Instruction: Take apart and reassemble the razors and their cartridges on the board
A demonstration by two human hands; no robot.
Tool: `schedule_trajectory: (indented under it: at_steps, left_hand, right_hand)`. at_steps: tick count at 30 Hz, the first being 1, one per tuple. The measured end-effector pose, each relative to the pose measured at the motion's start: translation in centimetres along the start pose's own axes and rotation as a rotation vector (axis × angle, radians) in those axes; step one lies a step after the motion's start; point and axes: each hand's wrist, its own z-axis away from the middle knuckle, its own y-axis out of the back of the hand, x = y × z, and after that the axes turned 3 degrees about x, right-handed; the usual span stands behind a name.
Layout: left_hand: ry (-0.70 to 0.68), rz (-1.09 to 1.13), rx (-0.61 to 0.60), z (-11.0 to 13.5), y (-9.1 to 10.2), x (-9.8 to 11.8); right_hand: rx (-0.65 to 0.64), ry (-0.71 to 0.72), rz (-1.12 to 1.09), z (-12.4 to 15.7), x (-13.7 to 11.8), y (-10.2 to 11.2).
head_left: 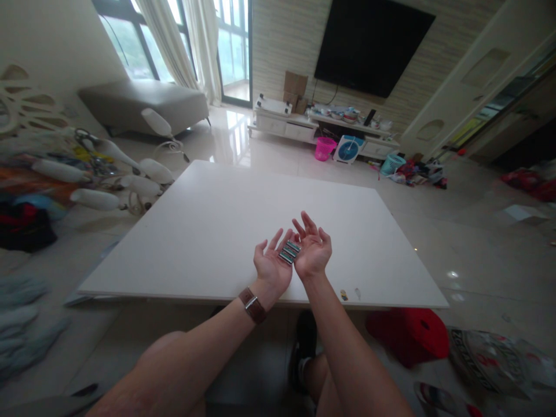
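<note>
Both my hands are held palm up, side by side, over the near part of a white table (208, 231). My left hand (271, 263), with a brown watch strap on its wrist, has its fingers spread. My right hand (313, 249) is also spread, touching the left at the palm edge. Three small green-and-silver batteries (289, 252) lie side by side across the seam between the two palms, resting on both hands.
Two tiny objects (344, 295) lie near the table's front edge. A red stool (412, 333) and a printed bag (499, 359) lie on the floor at right. Clutter with white bulb-shaped pieces (108, 185) sits left. Sofa, TV unit and pink basket (325, 148) stand behind.
</note>
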Motion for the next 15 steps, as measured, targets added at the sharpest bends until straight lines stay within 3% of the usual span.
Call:
schedule_trajectory:
  at_steps: [7,15]
  left_hand:
    - [-0.009,0.008,0.008,-0.25,0.28,-0.12]
    - [-0.006,0.031,0.011,-0.54,0.01,0.57]
  right_hand:
    - [0.001,-0.010,-0.047,0.10,-0.16,-0.08]
    - [0.040,0.046,0.074,0.00,0.11,-0.32]
